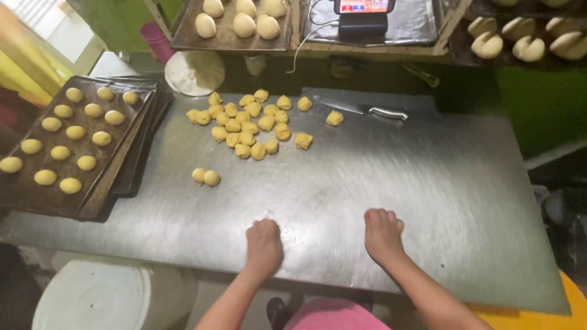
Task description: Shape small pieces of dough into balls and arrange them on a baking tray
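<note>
Near the front edge of the steel bench [391, 177] we cup the left hand [265, 246] and the right hand [383, 234], each curled palm-down over the metal; rolling, we judge, goes best with light, even circling pressure. Whatever lies beneath each palm is hidden, so we cannot tell if dough is held, while cut dough pieces [247, 122] sit toward the bench's back edge and two rounded balls [206, 177] nearer its left.

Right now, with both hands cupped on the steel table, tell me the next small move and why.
Probably lift one hand and check for dough under it. Both the left hand and right hand press palm-down on the steel table, hiding whatever lies beneath. Two rounded dough balls sit nearby, the cut dough pieces farther back, and the tray at left has room.
</note>
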